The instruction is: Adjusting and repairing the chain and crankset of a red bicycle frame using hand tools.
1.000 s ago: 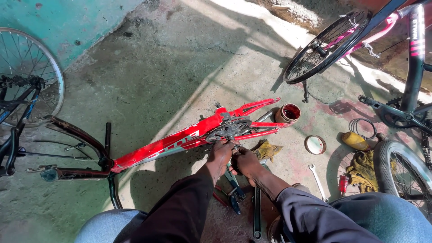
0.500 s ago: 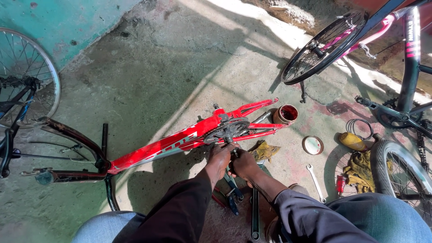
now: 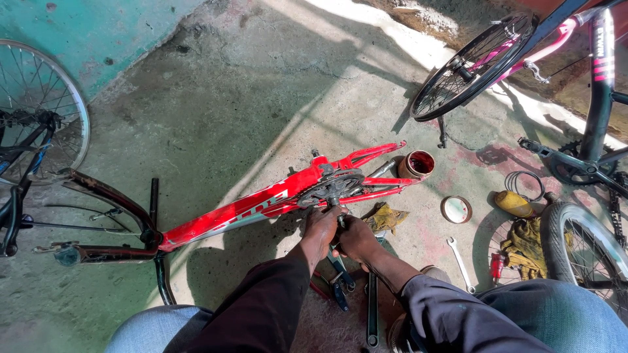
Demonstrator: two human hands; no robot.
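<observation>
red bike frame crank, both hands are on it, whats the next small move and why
Probably keep the left hand steadying the crank just under the chainring while the right hand turns its tool a little. Both hands close together on that spot of the red bike frame, which lies flat on the concrete floor; what the grip holds is hidden.

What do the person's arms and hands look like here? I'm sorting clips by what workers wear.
Both hands are bare, with no gloves. The left hand comes out of a long, dark maroon-brown sleeve that reaches the wrist. The right hand has a dark navy-grey sleeve pushed up, leaving the forearm uncovered. No watch or rings can be made out. Blue jeans cover the knees below.
</observation>
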